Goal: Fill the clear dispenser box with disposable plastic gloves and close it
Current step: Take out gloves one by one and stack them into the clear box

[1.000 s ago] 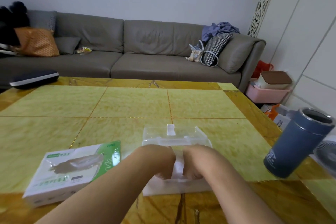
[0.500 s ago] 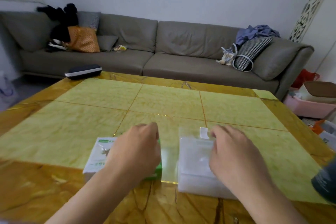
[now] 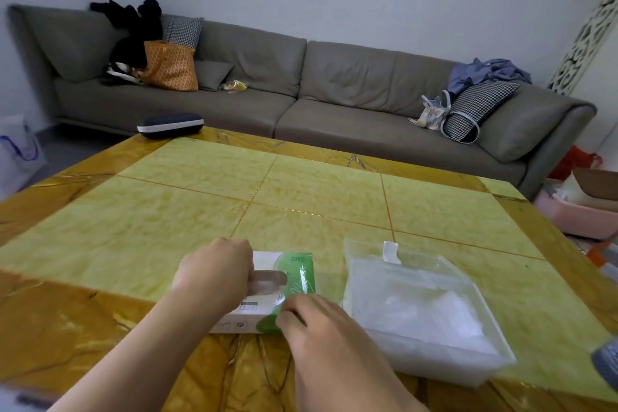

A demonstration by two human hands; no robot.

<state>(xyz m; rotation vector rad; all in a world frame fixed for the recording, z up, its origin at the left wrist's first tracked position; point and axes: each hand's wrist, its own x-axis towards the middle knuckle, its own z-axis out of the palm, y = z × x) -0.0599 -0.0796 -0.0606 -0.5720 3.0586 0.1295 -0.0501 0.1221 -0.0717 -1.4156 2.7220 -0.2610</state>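
A white and green cardboard glove box (image 3: 294, 278) lies near the table's front edge. My left hand (image 3: 215, 273) rests on top of it, fingers at its slot where thin plastic gloves show. My right hand (image 3: 314, 324) touches the box's near right corner. To the right stands the clear dispenser box (image 3: 421, 311), its lid open with a white tab at the far edge and white plastic inside.
The yellow and amber stone table (image 3: 317, 194) stretches away to a grey sofa (image 3: 301, 84). A dark case (image 3: 170, 124) lies at the far left table corner. A blue-grey cup (image 3: 607, 361) edges in at the right. Pink bins (image 3: 578, 207) stand on the floor.
Both hands left the clear dispenser box and moved left onto the glove box. The view swung left and tilted, so the blue-grey cup slid almost out of frame.
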